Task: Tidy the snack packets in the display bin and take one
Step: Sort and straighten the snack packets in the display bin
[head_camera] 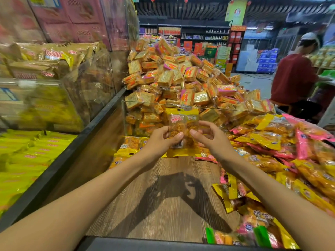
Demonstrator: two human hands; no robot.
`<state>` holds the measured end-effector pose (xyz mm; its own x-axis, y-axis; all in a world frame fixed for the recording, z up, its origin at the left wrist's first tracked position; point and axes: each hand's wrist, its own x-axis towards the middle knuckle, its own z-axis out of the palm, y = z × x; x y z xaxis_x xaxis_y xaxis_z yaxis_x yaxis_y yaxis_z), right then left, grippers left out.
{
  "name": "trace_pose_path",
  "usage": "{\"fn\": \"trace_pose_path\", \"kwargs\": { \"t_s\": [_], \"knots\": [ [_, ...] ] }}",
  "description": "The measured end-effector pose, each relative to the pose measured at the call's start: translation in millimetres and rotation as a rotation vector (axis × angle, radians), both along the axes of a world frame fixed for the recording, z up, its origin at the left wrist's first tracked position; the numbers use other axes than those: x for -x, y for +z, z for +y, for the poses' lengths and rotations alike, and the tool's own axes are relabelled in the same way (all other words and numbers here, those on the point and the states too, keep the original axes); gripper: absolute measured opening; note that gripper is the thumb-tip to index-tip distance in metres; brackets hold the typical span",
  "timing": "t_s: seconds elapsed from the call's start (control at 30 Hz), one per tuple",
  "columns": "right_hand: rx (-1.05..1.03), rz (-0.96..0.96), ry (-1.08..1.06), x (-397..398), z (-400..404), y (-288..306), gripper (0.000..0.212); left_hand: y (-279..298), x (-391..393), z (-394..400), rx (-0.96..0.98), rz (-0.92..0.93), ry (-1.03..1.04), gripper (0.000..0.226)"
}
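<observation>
Both our arms stretch forward from the bottom corners of the frame and meet at centre, above the wooden floor (163, 205) of the display bin. Our left hand (160, 142) pinches a yellow snack packet (178, 131), thumb across its front and fingers curled behind, holding it upright in the air. A second yellow packet (192, 118) stands just behind it; we cannot tell who holds that one. Our right hand (213, 137) sits just beside the packets, thumb pointing at them, fingers loosely curled and spread, gripping nothing we can see. To the right, a heap of yellow and pink packets (282, 142) lies in the bin. Beyond a clear divider (235, 110), orange biscuit packs (181, 77) pile high.
</observation>
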<state>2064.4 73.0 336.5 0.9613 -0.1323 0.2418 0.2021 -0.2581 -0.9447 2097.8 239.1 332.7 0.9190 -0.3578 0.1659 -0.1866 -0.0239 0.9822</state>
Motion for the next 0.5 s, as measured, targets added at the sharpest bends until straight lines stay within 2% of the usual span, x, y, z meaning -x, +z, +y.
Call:
{"fn": "trace_pose_path", "kwargs": {
  "t_s": [0.07, 0.13, 0.2, 0.33, 0.4, 0.5],
  "knots": [
    [-0.005, 0.085, 0.036, 0.0, -1.1, -0.8, 0.051, -0.2, 2.4, -1.1, 0.013, 0.012, -0.043, 0.025],
    [-0.042, 0.107, 0.076, 0.5, -0.6, -1.5, 0.029, -0.6, 3.3, -1.0, -0.015, -0.025, -0.017, 0.026],
    [-0.050, 0.093, 0.066, -1.3, -1.0, -4.0, 0.016, -1.4, 2.2, 0.0, -0.050, -0.059, 0.052, 0.039],
    [-0.039, 0.171, 0.046, -3.2, -1.2, -7.9, 0.046, -4.9, 4.7, 0.7, -0.037, -0.016, 0.089, 0.064],
    [-0.026, 0.222, 0.091, -4.3, -2.4, -9.5, 0.042, -6.1, 3.0, 3.4, -0.055, -0.033, 0.115, 0.067],
    [0.073, 0.183, 0.085, -5.1, -9.9, -6.9, 0.038, -9.4, -7.8, 17.9, -0.138, -0.061, 0.193, 0.066]
  ]
}}
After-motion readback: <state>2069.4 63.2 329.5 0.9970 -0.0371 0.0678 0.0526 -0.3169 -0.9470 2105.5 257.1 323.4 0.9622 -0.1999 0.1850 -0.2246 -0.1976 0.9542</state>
